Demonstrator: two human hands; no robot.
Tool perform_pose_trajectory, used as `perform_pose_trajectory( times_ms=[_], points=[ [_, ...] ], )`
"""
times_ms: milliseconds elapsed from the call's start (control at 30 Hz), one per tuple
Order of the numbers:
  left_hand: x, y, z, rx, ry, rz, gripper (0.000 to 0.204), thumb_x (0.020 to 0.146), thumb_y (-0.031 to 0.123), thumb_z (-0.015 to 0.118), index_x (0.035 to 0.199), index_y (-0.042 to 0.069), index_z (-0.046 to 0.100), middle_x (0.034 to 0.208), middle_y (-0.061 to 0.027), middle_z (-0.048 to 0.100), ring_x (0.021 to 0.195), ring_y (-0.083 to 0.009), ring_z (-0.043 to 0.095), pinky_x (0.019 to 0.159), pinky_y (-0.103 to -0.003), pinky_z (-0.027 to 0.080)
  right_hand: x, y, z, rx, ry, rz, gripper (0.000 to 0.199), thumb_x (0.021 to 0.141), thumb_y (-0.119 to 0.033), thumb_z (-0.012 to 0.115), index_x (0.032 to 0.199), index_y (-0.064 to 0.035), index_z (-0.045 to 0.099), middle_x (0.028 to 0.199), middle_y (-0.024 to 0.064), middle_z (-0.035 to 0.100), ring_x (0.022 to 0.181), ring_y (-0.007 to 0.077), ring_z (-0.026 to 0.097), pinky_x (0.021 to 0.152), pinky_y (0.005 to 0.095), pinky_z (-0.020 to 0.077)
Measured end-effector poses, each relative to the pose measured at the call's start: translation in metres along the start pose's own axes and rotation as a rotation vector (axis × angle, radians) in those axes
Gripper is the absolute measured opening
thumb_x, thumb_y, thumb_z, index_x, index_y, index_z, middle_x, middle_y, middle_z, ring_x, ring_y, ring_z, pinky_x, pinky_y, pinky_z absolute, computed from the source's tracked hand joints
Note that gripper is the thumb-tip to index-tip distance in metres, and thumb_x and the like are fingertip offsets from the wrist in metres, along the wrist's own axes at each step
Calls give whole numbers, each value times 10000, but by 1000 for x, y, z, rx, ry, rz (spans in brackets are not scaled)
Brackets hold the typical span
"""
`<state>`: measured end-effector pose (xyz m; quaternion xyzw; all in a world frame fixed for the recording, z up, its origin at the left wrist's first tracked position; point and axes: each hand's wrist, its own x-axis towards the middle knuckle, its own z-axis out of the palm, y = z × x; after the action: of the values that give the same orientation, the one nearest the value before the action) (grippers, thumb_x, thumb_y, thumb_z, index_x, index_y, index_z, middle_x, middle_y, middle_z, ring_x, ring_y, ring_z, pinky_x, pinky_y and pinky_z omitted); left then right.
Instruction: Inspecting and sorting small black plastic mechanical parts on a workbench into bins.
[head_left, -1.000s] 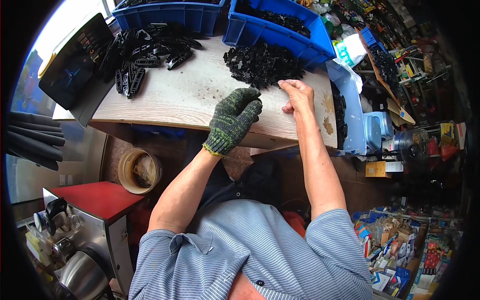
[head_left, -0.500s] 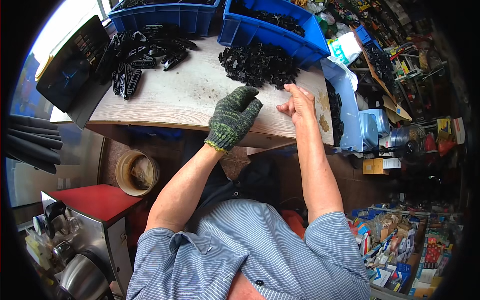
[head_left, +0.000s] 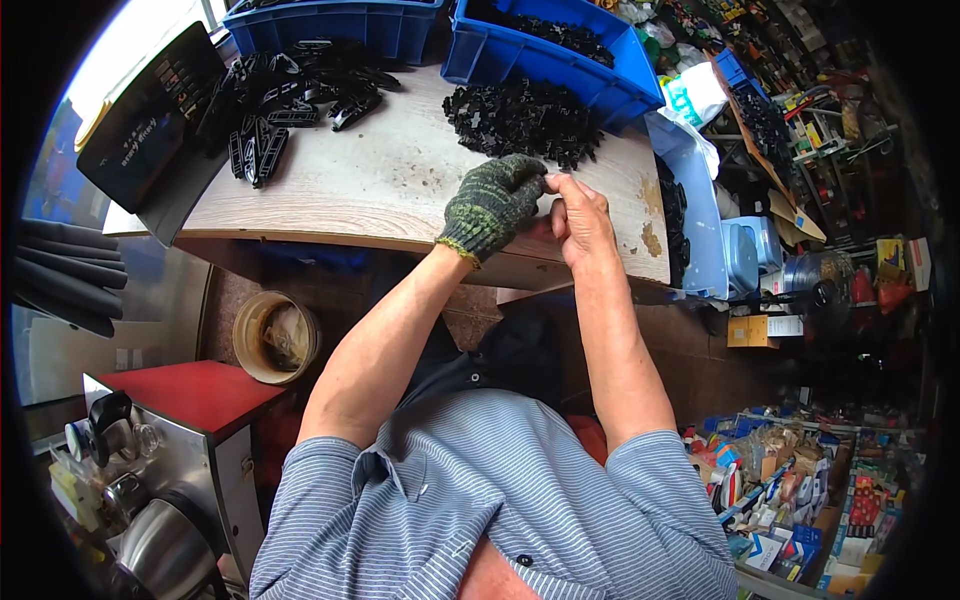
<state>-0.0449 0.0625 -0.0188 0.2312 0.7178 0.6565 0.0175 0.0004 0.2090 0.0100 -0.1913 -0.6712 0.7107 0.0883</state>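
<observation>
At frame centre I bring my green knit-gloved left hand [head_left: 492, 203] and bare right hand [head_left: 580, 215] together, fingertips seemingly pinching something hidden, close beside the heap of small black plastic parts [head_left: 520, 118] for easy reach.

A flat black rectangular panel with pale lettering [head_left: 150, 110] leans at the table's far left corner. A white and turquoise plastic bag [head_left: 695, 92] lies beside the right blue bin. A small brown cardboard box [head_left: 755, 330] sits under the table's right end. Many small colourful retail packets [head_left: 800, 490] crowd the floor at lower right.
</observation>
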Motion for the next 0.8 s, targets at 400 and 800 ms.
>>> perform_pose_trajectory(
  times_ms=[400,800],
  points=[
    [-16,24,-21,-749,-46,-359,306,977,169,576,1241,14,591,826,-86,671,624,-157,626,529,-289,502,-16,-1,9,97,-164,-139,193,837,-203,801,957,-75,718,590,-54,570,429,39,410,448,200,321],
    [-22,17,-28,-134,44,-148,335,967,243,636,1239,49,610,803,-75,671,642,-140,647,576,-296,533,-15,7,-1,114,-233,-135,159,877,-205,764,934,-89,671,553,-14,536,435,90,477,479,257,480]
  ],
)
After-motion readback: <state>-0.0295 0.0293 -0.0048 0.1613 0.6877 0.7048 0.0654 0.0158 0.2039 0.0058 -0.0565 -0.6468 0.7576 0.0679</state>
